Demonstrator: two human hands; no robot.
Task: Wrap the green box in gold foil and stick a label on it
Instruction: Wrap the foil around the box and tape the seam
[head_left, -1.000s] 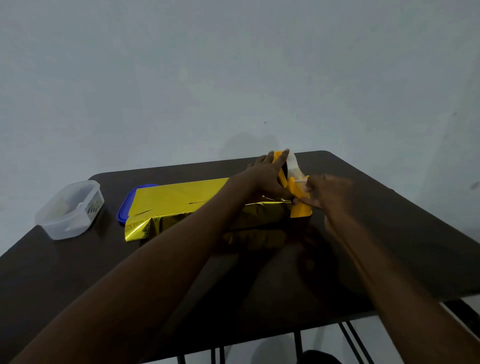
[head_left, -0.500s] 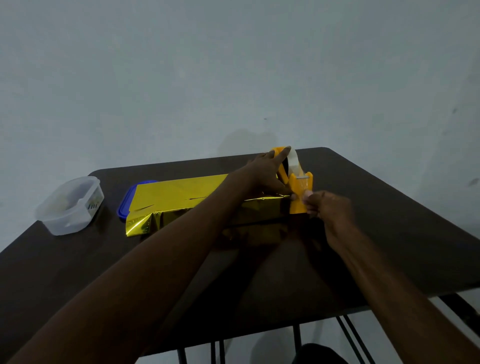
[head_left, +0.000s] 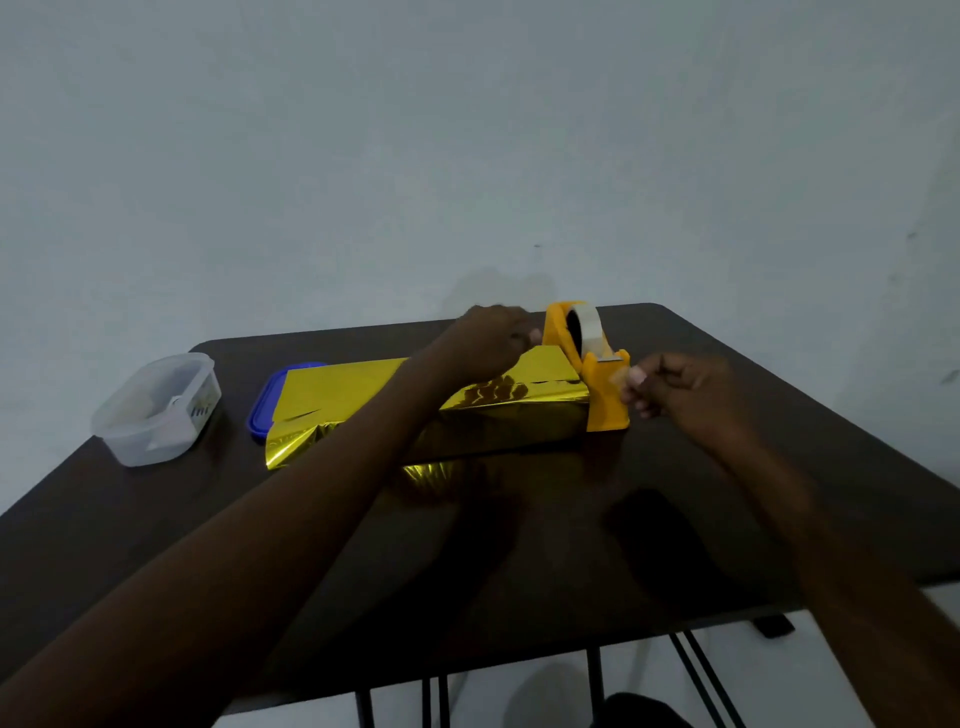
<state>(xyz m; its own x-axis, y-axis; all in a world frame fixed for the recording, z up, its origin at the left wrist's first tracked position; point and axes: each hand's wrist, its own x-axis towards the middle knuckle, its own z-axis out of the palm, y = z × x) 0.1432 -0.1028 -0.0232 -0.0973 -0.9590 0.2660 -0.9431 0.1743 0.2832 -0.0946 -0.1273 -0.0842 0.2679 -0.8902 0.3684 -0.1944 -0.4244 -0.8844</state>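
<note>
- Head view: foil (head_left: 431, 402) over box, mid surface (head_left: 779, 467), seam loose.
- Right hand (head_left: 680, 387) fingers pinch tape piece (head_left: 621, 375) beside dispenser (head_left: 597, 374).
- Left hand (head_left: 491, 340) curled at dispenser rear; actual grip unclear.
- Risk: tape folds onto itself; unheld foil springs open.

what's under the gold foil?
A long box shape under the gold foil; the box itself is fully covered. A blue lid pokes out at the foil's left end on the table.

hands: 2, left hand (head_left: 493, 338) and right hand (head_left: 680, 387) | gold-foil-wrapped box (head_left: 498, 410): 1 | orange tape dispenser (head_left: 605, 395): 1 | clear plastic container (head_left: 156, 408): 1 | blue lid (head_left: 262, 410): 1 | dark table (head_left: 519, 571): 1
</note>
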